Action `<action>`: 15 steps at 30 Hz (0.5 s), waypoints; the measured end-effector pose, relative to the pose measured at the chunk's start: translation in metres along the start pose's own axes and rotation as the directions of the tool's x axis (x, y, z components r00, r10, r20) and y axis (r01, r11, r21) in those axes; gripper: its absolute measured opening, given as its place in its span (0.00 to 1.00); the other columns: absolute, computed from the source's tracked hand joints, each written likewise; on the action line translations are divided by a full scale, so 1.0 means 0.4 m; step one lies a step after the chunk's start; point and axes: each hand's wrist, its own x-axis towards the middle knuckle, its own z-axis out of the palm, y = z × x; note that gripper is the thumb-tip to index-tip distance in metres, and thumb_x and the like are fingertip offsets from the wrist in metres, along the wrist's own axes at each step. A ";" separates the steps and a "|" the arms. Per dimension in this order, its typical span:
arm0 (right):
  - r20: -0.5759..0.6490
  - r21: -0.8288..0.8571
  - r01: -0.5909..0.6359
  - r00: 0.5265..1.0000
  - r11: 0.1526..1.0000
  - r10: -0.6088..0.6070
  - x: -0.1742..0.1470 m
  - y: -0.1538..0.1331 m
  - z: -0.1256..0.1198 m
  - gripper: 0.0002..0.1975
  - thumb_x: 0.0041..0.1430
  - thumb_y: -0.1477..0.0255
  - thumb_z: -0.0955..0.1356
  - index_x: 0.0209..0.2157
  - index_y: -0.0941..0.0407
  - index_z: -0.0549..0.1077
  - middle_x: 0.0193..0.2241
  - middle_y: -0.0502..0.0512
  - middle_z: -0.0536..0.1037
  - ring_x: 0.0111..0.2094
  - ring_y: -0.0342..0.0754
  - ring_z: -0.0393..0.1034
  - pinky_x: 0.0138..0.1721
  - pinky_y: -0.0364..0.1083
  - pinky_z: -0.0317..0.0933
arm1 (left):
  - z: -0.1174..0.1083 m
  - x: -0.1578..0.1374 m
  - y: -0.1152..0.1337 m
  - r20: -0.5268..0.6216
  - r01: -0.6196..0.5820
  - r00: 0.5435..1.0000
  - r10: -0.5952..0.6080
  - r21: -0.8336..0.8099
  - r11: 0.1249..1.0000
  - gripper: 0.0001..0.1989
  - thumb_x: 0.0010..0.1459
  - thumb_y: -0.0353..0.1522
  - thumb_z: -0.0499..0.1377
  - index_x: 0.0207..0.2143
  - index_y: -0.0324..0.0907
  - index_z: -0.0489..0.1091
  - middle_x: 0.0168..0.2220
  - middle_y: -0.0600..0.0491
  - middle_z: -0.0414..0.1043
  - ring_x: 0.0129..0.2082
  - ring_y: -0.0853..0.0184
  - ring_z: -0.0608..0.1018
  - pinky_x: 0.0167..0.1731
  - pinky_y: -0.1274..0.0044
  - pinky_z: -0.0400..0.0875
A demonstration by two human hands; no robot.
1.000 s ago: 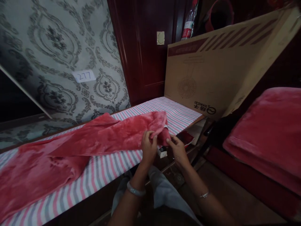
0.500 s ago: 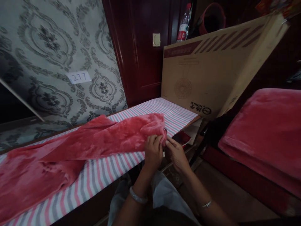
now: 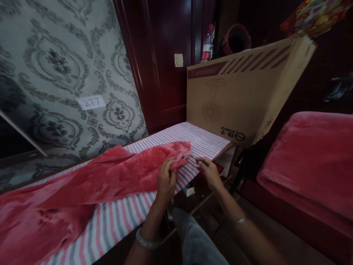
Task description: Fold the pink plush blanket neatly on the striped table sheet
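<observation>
Bare left hand point(image 3: 166, 182), with a thick, rounded, pale grey bangle point(image 3: 147, 243) on its forearm at 7 o'clock; bare right hand point(image 3: 211, 174), with a slimmer silvery bracelet point(image 3: 241, 221) at 5 o'clock; light grey-blue trousers point(image 3: 196, 235) at 6 o'clock

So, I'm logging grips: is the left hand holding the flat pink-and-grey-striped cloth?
No, the left hand holds the long plush red fabric.

My left hand point(image 3: 166, 182) grips the red plush fabric point(image 3: 129, 171) near its end, above striped cloth point(image 3: 110, 224); my right hand point(image 3: 210, 173) adjoins a blurred pale piece point(image 3: 190, 157).
</observation>
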 end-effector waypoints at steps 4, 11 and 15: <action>-0.054 -0.143 -0.013 0.999 0.990 0.006 0.153 0.060 -0.006 0.30 0.42 0.60 0.72 0.50 0.52 0.74 0.51 0.61 0.76 0.44 0.54 0.72 0.42 0.52 0.68 | -0.069 0.056 0.012 -0.071 0.057 0.996 -0.058 -0.011 0.998 0.11 0.63 0.32 0.53 0.45 0.42 0.72 0.42 0.49 0.77 0.43 0.63 0.78 0.46 0.71 0.73; -0.022 -0.241 -0.048 0.999 0.969 0.044 0.263 0.111 0.081 0.33 0.40 0.67 0.70 0.53 0.55 0.72 0.42 0.60 0.79 0.38 0.52 0.74 0.42 0.51 0.67 | -0.140 0.081 0.005 -0.091 0.098 0.991 -0.097 0.004 0.995 0.11 0.61 0.33 0.55 0.43 0.41 0.72 0.42 0.49 0.77 0.42 0.62 0.78 0.47 0.70 0.73; -0.081 -0.302 -0.056 0.996 0.952 0.034 0.294 0.115 0.099 0.19 0.41 0.69 0.69 0.39 0.54 0.77 0.34 0.55 0.80 0.38 0.52 0.72 0.44 0.50 0.65 | -0.164 0.081 0.015 -0.090 0.091 0.992 -0.088 0.033 0.995 0.11 0.61 0.33 0.54 0.44 0.41 0.72 0.42 0.49 0.78 0.43 0.63 0.78 0.46 0.71 0.73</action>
